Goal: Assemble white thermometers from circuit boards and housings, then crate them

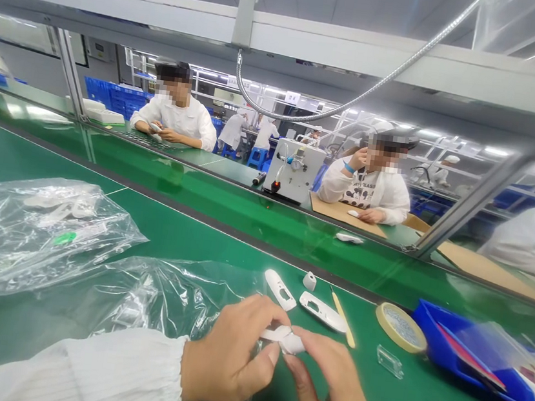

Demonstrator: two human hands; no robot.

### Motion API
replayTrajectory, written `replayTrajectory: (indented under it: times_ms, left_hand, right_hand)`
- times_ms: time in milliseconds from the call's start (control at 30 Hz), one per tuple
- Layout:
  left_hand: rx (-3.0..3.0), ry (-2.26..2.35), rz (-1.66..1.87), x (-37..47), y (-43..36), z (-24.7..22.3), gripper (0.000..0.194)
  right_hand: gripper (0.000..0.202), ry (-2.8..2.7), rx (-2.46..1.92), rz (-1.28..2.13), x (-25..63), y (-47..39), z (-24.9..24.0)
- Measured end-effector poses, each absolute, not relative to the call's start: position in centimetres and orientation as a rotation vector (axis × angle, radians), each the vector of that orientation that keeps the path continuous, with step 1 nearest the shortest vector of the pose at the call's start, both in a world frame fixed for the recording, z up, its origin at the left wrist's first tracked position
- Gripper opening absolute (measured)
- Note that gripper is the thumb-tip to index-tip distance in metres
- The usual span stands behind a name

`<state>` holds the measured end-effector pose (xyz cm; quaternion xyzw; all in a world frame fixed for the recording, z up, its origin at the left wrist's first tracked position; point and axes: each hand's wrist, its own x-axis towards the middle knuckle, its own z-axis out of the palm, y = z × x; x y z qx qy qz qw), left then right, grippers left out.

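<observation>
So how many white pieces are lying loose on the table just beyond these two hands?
3: a long piece farthest left, a small cap-like piece right of it, and another long piece beside the yellow stick. The left hand and right hand may hide others.

The green counter [180, 235] carries a clear plastic bag [95, 257] at left, with crumpled film [163, 292] alongside. Mid-counter lie two white shells [326, 314], a small white cap [309, 280] and a yellow stick [343, 317]; rightward, a tape roll [382, 319], a clear piece [389, 362] and a blue bin [460, 375].
</observation>
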<state>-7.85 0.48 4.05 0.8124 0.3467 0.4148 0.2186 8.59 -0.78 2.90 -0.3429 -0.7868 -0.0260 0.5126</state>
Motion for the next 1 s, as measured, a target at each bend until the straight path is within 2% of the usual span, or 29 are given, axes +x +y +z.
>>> replayTrajectory:
  times_ms: [367,533,800,1000]
  left_hand:
    - [2.642,0.913,1.172,-7.7,1.1,3.2,0.033]
    - [2.761,0.978,1.072,-7.8,1.5,3.5,0.03]
    - [2.856,1.035,0.9,-8.2,2.1,3.7,0.027]
    - [2.748,1.096,0.963,-8.1,2.1,3.6,0.023]
  right_hand:
    - [0.012,-1.732,-0.908,0.311,8.5,-0.8,3.2]
    - [0.004,-1.652,-0.891,0.435,8.8,-0.4,3.5]
    - [0.005,-1.583,-0.961,0.838,8.9,0.5,4.3]
    - [0.011,-1.637,-0.971,0.738,8.9,0.5,4.1]
